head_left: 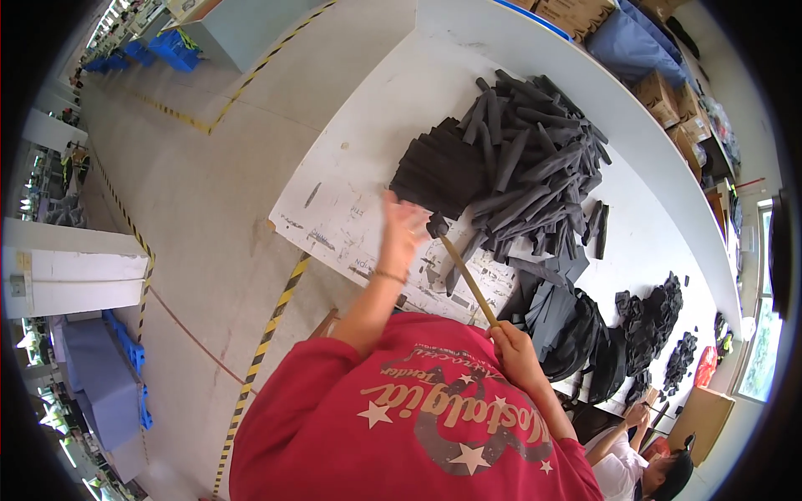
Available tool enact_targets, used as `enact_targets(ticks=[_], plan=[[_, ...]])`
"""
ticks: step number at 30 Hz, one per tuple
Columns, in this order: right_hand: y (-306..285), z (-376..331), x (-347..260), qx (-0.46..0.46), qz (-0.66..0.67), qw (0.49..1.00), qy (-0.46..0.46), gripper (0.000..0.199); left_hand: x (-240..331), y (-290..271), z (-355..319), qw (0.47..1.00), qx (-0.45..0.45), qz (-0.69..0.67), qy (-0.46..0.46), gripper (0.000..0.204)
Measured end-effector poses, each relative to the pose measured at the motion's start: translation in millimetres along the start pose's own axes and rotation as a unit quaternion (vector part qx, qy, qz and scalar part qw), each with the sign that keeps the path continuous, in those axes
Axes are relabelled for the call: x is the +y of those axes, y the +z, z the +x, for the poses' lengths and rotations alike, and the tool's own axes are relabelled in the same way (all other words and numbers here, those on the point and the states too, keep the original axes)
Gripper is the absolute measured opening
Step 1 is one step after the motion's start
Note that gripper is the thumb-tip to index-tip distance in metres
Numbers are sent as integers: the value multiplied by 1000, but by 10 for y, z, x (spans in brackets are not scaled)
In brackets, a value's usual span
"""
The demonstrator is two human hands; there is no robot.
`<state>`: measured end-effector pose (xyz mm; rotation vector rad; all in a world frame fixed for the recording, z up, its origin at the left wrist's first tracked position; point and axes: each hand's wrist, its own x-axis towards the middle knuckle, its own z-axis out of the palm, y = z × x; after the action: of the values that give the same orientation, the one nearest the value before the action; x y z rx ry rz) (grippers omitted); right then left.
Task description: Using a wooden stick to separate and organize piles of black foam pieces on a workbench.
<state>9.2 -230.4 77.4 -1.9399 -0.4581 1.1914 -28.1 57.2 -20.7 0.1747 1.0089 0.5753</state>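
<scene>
My right hand (514,352) is closed round the near end of a slim tan stick (469,280), which slants up and left over the white table (351,142). A small bunched black piece (437,225) sits at the stick's far end. Beside that piece is my left hand (403,232), somewhat blurred, its fingers apart and holding nothing I can see. Just beyond it, black strips lie side by side in a flattish stack (441,167). To the right rises a loose heap of black fabric-like tubes (543,159).
More black pieces (647,326) and a black bag-like bundle (576,338) lie along the table to the right. A co-worker (643,455) sits at the lower right, hands on a thin tool. A raised white panel (668,167) borders the far side; cartons (660,96) stand behind it.
</scene>
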Motion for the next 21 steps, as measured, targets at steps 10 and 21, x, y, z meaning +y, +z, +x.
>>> enact_targets(ticks=[10, 21], plan=[[-110, -367, 391, -68, -163, 976, -126, 18, 766, -311, 902, 969, -162, -61, 174, 43], [-134, 3, 262, -24, -83, 996, -25, 21, -268, 39, -82, 961, -238, 140, -18, 44]])
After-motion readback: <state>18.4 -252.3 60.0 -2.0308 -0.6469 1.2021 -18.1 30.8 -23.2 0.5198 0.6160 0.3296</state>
